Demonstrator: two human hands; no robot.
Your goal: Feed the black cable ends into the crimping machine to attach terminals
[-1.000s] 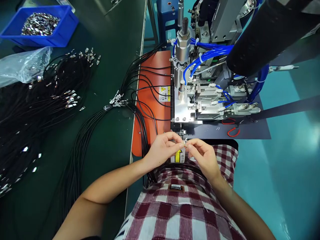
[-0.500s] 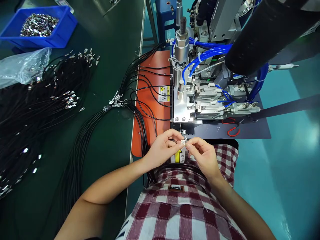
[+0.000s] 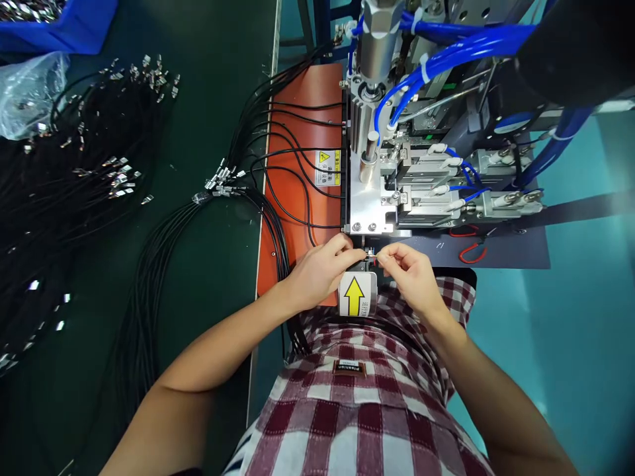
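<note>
My left hand [image 3: 325, 270] is closed at the machine's front edge, thumb and finger pinching what looks like the end of a black cable [image 3: 308, 218] that runs under the hand. From the right, my right hand [image 3: 413, 274] pinches thin pale wires at the tips of its thumb and forefinger. Between the fingertips sits a small metal fixture [image 3: 370, 252], with a bit of red beside it. The fingers partly hide the piece. Just below is a curved white plate with a yellow arrow [image 3: 354, 296].
The machine [image 3: 370, 198] with blue air hoses [image 3: 466, 49] stands ahead. Black cables lie across an orange plate [image 3: 292, 198] into its side. On the green table [image 3: 213, 99] are bundled cables with metal connectors [image 3: 225, 177], a plastic bag and a blue bin [image 3: 82, 26]. Red-handled scissors [image 3: 472, 251] lie right.
Both hands have moved forward from above the arrow plate to the small fixture, uncovering the arrow. My fingertips are slightly farther apart. The camera view has shifted closer to the machine.
</note>
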